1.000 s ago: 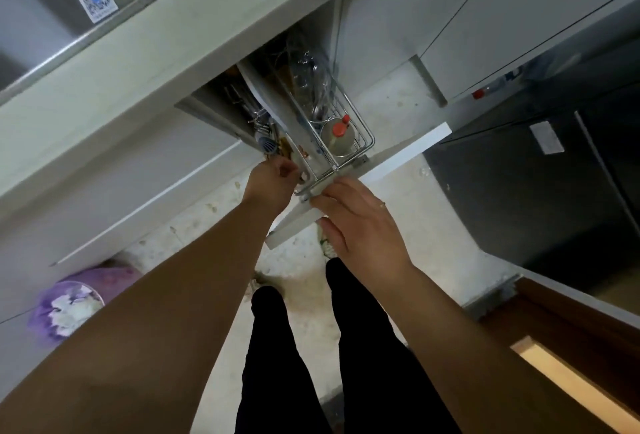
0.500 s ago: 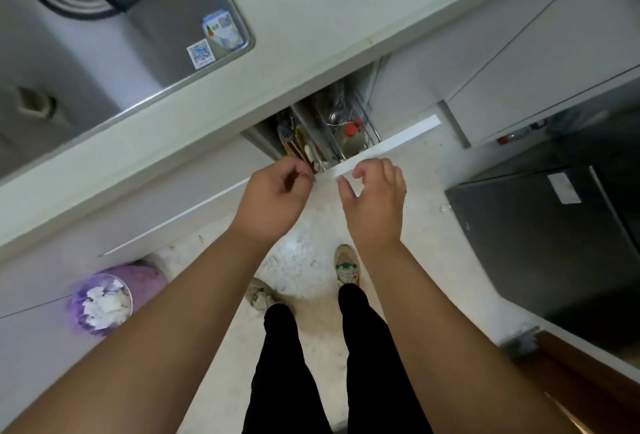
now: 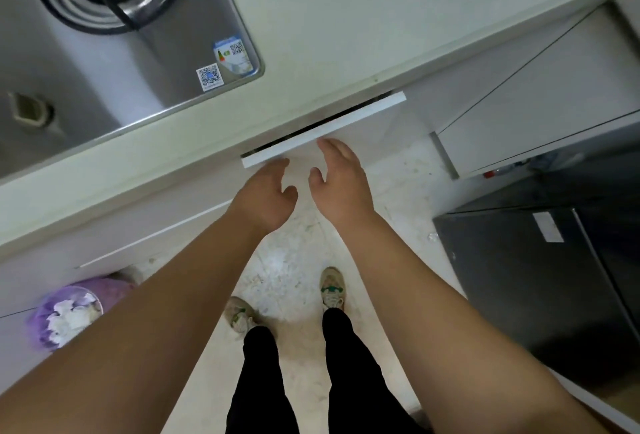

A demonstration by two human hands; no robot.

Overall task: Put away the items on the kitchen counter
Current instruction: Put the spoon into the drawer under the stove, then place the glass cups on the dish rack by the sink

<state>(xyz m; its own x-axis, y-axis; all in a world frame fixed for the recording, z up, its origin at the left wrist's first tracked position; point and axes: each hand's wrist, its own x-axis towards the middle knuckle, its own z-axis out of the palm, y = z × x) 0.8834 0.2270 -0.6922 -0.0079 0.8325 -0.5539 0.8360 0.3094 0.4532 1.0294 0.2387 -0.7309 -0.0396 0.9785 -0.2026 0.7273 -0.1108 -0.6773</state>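
At frame centre the drawer (image 3: 322, 128) stood nearly closed, both the left hand (image 3: 266, 196) and right hand (image 3: 341, 179) relaxed and empty just before it, so stowing seemed largely done on the counter (image 3: 346, 18).

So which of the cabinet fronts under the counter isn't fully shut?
The pull-out front right above both hands: a dark gap shows behind its white top edge. The fronts to its left and right sit flush.
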